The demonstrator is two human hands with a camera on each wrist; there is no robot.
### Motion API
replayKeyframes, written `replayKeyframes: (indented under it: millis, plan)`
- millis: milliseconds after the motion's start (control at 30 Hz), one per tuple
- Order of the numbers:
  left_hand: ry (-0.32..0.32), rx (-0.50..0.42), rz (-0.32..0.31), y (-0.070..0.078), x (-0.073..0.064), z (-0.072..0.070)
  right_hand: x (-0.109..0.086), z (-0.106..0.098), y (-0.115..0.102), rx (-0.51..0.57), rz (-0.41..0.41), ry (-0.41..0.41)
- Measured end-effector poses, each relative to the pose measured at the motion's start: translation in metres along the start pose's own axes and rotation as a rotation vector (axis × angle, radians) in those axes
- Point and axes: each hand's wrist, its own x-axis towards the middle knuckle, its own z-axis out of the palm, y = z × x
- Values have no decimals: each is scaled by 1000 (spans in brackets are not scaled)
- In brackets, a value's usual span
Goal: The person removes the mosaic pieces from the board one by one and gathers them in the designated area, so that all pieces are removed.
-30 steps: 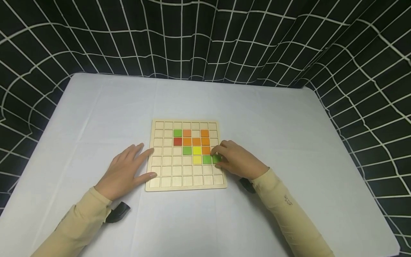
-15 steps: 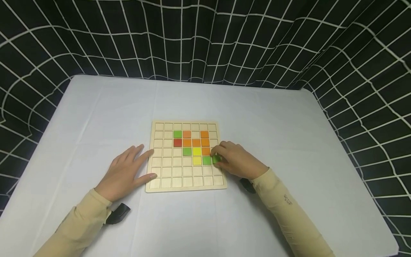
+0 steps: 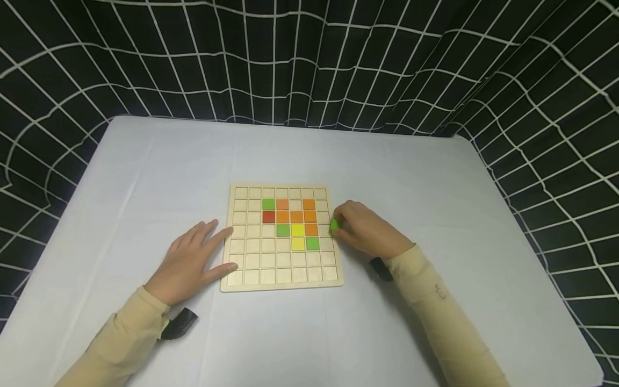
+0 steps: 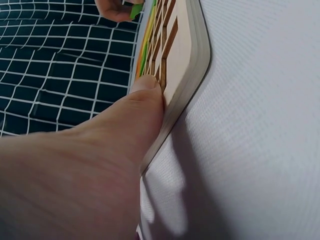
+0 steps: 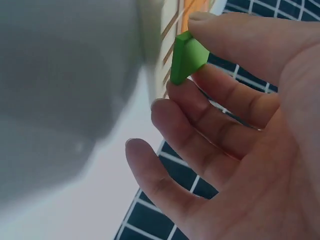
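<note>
Since the earlier frames: the green tile (image 3: 335, 227) is up out of its cell in the right-hand column of the board (image 3: 261, 262); right hand (image 3: 369, 228) has shifted slightly toward the right edge of the desk (image 3: 416, 172). Left hand looks unmoved.

Nearest: left sleeve (image 3: 113, 338) and right sleeve (image 3: 437, 303), both tan; small mark on the right one, unreadable. Dark wrist piece by each cuff.

Left hand (image 3: 186, 263): grip apart, fingers spread, holding nothing; thumb and index tip rest on the board's left rim.

Right hand: grip clamped on the green tile, thumb against fingertips, tile tilted, just at the board's right rim.

Board: pale wood, square cells, lying flat about midway between the desk's left and right edges. Twelve other tiles (image 3: 297, 230) in cells, orange commonest, then green and yellow, one red, one salmon. Nearest two cell rows bare.

Farther: white desk cover running to the far edge, both far corners visible. Beyond, dark curtain (image 3: 261, 75) with white grid lines.
</note>
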Motion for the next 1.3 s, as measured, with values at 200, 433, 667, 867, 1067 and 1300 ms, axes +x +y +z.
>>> replayKeyframes:
  millis: [200,433,667,867,1067,1300]
  plan:
    - [-3,2,-9,0,1,1,10,-3,16,-73,59,10]
    - [6,12,-16,0,-1,4,20,-3,31,-104,141,-11]
    - [21,19,-10,0,-2,4,29,-1,30,-74,202,-31]
    - [27,26,-4,2,-2,2,32,3,33,-59,246,-26]
    - [29,31,-7,2,-2,2,32,5,36,-50,218,-8]
    - [26,34,-9,0,0,6,31,6,40,-50,195,21]
